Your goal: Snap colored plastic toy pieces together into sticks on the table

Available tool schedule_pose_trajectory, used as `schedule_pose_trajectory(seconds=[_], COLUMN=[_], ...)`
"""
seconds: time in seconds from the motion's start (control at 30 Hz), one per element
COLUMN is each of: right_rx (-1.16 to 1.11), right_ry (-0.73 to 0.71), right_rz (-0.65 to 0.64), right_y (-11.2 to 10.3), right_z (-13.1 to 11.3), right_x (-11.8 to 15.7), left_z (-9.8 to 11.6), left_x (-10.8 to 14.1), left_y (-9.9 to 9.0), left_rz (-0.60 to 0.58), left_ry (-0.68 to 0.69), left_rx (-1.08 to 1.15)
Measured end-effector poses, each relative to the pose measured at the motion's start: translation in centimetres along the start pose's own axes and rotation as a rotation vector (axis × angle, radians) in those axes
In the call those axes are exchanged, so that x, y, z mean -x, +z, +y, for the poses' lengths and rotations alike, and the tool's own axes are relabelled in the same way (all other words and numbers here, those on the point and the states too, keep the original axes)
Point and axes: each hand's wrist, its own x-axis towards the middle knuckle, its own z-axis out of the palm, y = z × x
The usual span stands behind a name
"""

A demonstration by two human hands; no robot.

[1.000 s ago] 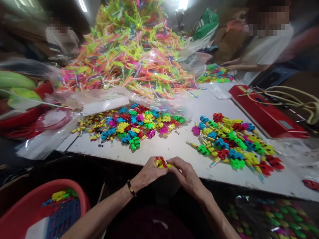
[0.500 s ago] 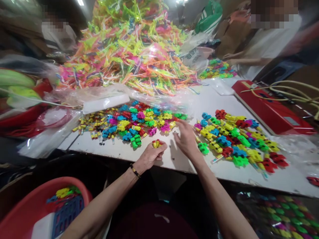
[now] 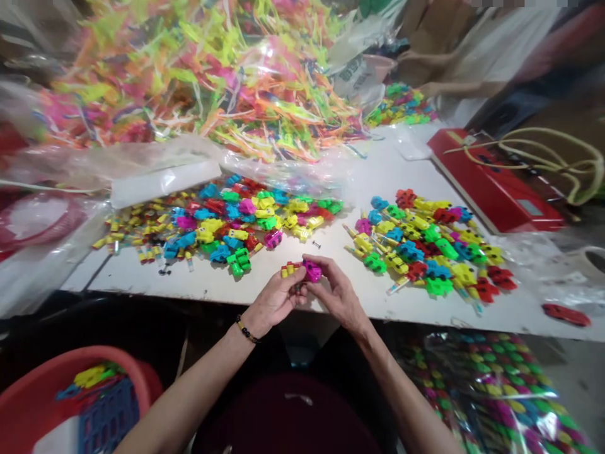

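Observation:
My left hand point(image 3: 270, 301), with a beaded bracelet at the wrist, is closed around several small yellow-and-red capped tubes point(image 3: 288, 269). Beside it, my right hand point(image 3: 344, 299) pinches a magenta toy car point(image 3: 312, 272) between thumb and fingers. The two hands meet near the table's front edge, and the left fingertips partly hide what lies under the car. Just beyond them is a heap of colourful toy cars point(image 3: 236, 234), with many more capped tubes point(image 3: 137, 230) at its left. A small black axle point(image 3: 316, 244) lies behind my right hand.
To the right spreads another group of toy cars point(image 3: 420, 252), some with tubes attached. A red machine point(image 3: 496, 186) with a cable stands behind it. Bright plastic pieces point(image 3: 212, 82) pile up at the back. A red basin point(image 3: 132, 372) sits low left; a co-worker's arm shows at back right.
My right hand has come back from the heap to my left hand, now with a magenta toy car. My left hand still holds the tubes. The view has tilted down.

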Motion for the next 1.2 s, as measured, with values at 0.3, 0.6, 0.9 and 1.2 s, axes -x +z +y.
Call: schedule_pose_trajectory(seconds=[0.3,0.6,0.9,1.2], right_rx=[-0.439,-0.602,-0.538,-0.333], right_ry=[0.388,0.361,0.355,0.283], right_rz=[0.166,0.033,-0.03,-0.058], right_y=[1.2,-0.2,-0.5,-0.6], right_z=[1.1,0.6,0.3,-0.9], right_x=[0.8,1.7,3.1,2.9], left_z=[-1.9,-0.4,-1.5,-1.1], left_x=[0.1,2.1,3.5,4.5], left_y=[1.6,-0.2,-0.9,-1.1], left_rz=[0.106,-0.056,-0.134,-0.015], left_ry=[0.258,0.125,0.101,0.128], left_rx=[-0.225,-0.312,-0.259,-0.501])
